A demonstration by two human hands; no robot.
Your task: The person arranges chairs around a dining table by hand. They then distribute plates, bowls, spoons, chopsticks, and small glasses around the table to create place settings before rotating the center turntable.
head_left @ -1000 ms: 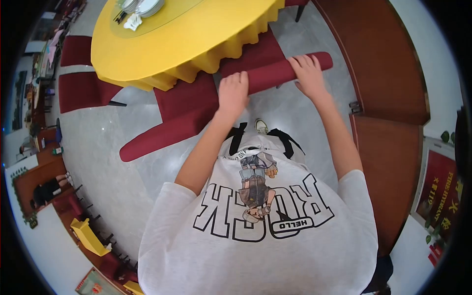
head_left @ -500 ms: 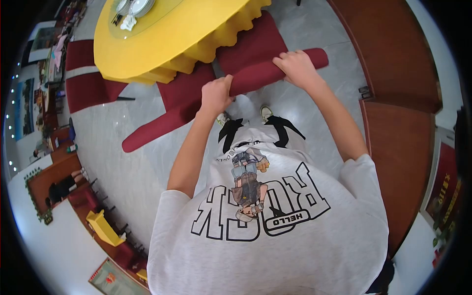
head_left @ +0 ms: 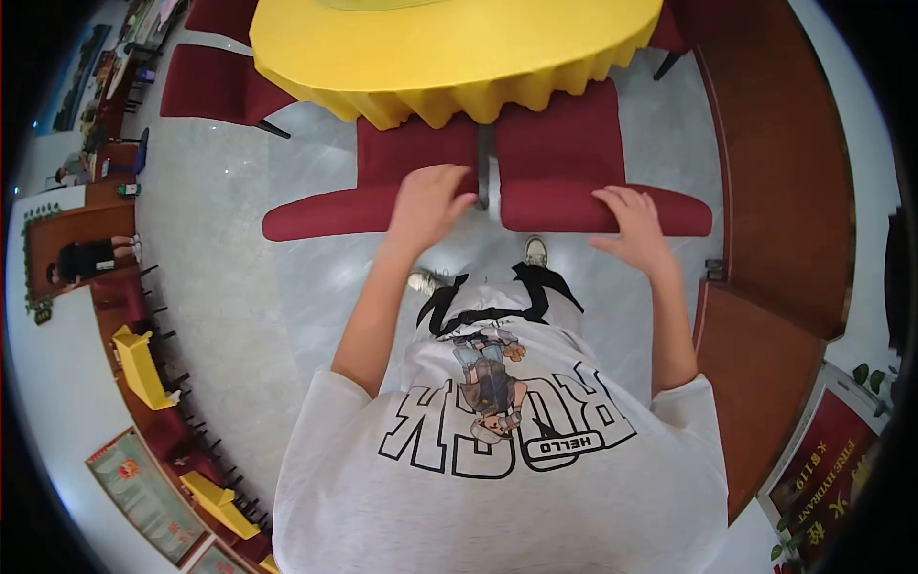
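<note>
Two dark red upholstered chairs stand side by side with their seats partly beneath a yellow tablecloth point(head_left: 459, 62). My left hand point(head_left: 427, 208) is at the inner end of the left chair's backrest point(head_left: 325, 213), fingers stretched and thumb apart. Over the right chair's backrest point(head_left: 550, 208), my right hand point(head_left: 633, 227) has its fingers spread, with the fingertips at or just above the fabric; whether they touch it I cannot tell. Neither hand grips anything. A narrow gap separates the two backrests.
More red chairs point(head_left: 206, 84) stand left of the table. A brown wood panel point(head_left: 779, 143) runs along the right, near a fire hydrant sign point(head_left: 822, 464). Far left is a person in black point(head_left: 86, 260). Yellow-covered furniture point(head_left: 143, 368) lines the lower left.
Both hands have let go of the backrests they were gripping. The chairs, slanted in view before, now appear level and in line. The right hand has come back toward my body.
</note>
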